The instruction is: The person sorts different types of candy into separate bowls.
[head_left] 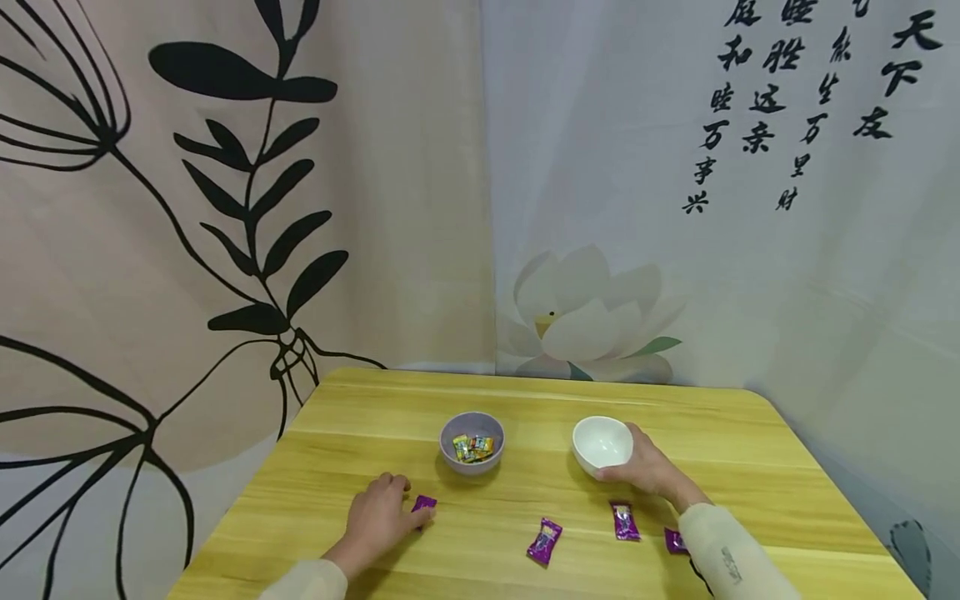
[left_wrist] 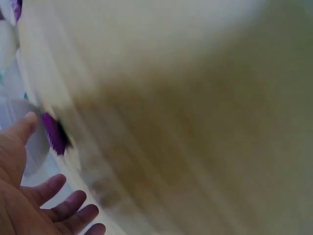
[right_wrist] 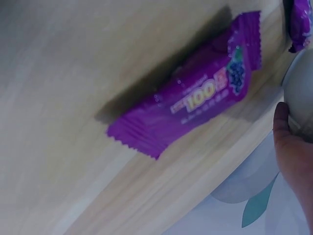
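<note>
With thumb and fingers on the right side of a small white bowl (head_left: 602,442), my right hand (head_left: 648,462) grips it at the table's right half. In the right wrist view only part of that hand (right_wrist: 296,156) shows against the bowl. My left hand (head_left: 377,517) hovers low over the table, beside a purple-wrapped candy (head_left: 425,502). The left wrist view has its fingers spread, with a gap between the thumb and the purple candy (left_wrist: 55,134). A greyish-purple bowl (head_left: 472,470) stands between the hands, holding several yellow-wrapped candies (head_left: 472,448).
More purple candies lie on the wooden table (head_left: 525,400): one at the front middle (head_left: 544,542), one below the white bowl (head_left: 625,521), and one partly behind the right sleeve (head_left: 676,541). A printed curtain (head_left: 420,208) hangs behind the table's far edge.
</note>
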The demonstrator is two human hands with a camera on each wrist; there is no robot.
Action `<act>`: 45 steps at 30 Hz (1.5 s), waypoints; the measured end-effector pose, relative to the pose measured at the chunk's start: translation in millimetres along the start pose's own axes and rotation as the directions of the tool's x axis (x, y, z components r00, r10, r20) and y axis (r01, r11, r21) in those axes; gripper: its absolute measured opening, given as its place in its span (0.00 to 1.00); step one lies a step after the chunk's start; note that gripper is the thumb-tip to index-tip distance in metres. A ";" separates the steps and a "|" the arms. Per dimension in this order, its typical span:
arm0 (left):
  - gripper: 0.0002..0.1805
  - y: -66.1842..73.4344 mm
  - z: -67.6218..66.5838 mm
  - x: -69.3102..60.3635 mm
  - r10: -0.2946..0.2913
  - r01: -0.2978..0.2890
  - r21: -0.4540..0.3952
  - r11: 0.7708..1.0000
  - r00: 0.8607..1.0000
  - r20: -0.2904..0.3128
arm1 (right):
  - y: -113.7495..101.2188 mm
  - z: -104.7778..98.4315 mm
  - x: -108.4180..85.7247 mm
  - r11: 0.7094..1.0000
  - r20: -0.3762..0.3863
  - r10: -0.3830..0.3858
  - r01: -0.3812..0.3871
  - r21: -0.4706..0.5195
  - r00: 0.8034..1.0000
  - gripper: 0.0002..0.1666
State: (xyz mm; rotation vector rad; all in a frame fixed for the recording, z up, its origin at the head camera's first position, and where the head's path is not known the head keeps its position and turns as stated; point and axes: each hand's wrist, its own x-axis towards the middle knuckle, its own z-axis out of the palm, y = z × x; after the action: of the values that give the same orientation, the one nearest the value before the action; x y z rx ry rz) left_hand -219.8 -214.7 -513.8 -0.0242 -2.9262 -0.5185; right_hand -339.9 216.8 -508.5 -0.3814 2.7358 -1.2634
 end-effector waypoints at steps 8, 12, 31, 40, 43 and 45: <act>0.23 0.5 12.1 -8.5 0.077 -0.075 0.066 0.995 0.996 -0.037 | 1.2 0.6 1.3 1.000 0.003 0.016 -0.016 0.001 1.000 0.67; 0.19 -0.1 13.1 -8.3 0.104 -0.102 0.074 0.992 0.994 -0.030 | 1.3 -0.1 1.2 1.000 0.005 0.013 -0.013 0.014 1.000 0.66; 0.09 19.9 9.9 -10.7 0.278 -0.279 0.006 0.960 0.957 -0.084 | -1.9 0.0 1.1 1.000 0.022 0.020 -0.020 0.006 1.000 0.70; 0.13 69.7 18.0 -1.8 0.380 -0.381 -0.072 0.922 0.925 -0.030 | 0.0 -1.6 1.2 0.999 0.024 0.053 -0.053 -0.003 0.998 0.73; 0.14 87.3 21.2 4.6 0.396 -0.396 -0.088 0.914 0.918 -0.016 | -1.3 -0.8 -0.2 0.998 0.023 0.055 -0.055 -0.001 0.998 0.74; 0.13 98.4 24.0 10.7 0.399 -0.398 -0.092 0.913 0.917 -0.012 | -2.1 -0.1 -0.5 0.999 0.021 0.050 -0.050 -0.002 0.999 0.73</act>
State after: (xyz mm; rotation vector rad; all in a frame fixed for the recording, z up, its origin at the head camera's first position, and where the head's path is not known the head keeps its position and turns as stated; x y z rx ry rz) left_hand -229.9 -114.3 -500.8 -0.6226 -2.7853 -0.5809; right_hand -339.1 215.7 -506.9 -0.3224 2.7116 -1.2385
